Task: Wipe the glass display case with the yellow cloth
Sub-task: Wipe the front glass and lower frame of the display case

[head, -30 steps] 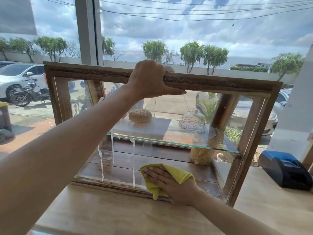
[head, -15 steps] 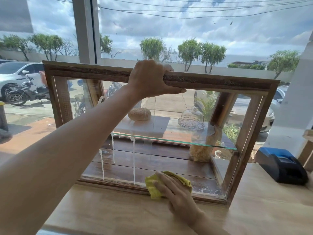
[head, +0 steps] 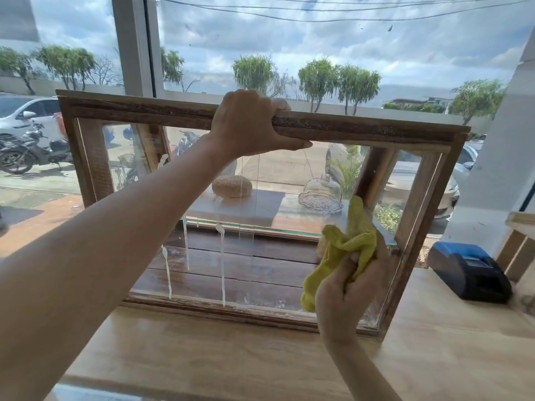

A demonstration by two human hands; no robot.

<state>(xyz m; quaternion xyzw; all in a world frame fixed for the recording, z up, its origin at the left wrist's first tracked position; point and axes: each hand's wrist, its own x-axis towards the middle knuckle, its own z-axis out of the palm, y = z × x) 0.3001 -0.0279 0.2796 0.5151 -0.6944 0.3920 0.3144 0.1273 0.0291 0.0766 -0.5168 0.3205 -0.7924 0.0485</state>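
Note:
A wooden-framed glass display case (head: pixel 362 129) stands on a light wooden counter in front of a large window. My left hand (head: pixel 250 123) grips the middle of its top rail. My right hand (head: pixel 344 293) holds a bunched yellow cloth (head: pixel 344 247) against the lower right part of the front glass. White streaks of cleaner (head: pixel 222 264) run down the left half of the pane. Inside, a round loaf (head: pixel 231 186) and a glass dome (head: pixel 321 195) sit on a glass shelf.
A blue and black receipt printer (head: pixel 469 270) sits on the counter (head: pixel 231 348) to the right of the case. A white pillar rises at the far right. Behind the window are parked cars, motorbikes and trees.
My right hand has moved with the cloth from the bottom middle of the glass up and to the right, and the cloth is now bunched. My left hand stays on the top rail.

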